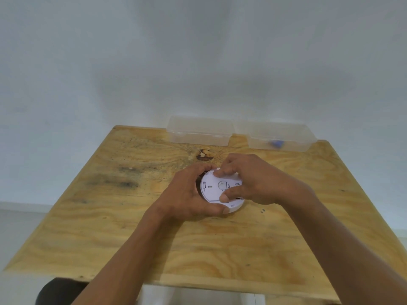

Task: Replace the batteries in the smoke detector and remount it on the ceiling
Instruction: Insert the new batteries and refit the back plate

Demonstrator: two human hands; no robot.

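A round white smoke detector (214, 190) lies on the plywood table (132, 227) with its flat back plate facing up. My left hand (187, 192) grips its left rim, fingers curled over the far edge and thumb along the near edge. My right hand (253, 181) holds the right side, with fingertips pressing on the far part of the back plate and the thumb on its near part. The right half of the detector is hidden under that hand. No batteries show on the table.
Two clear plastic boxes stand at the table's far edge: a closed one (199, 132) in the middle and another (279, 137) to the right with something small and blue (275, 144) inside. A dark knot (203, 155) marks the wood. A white wall rises behind.
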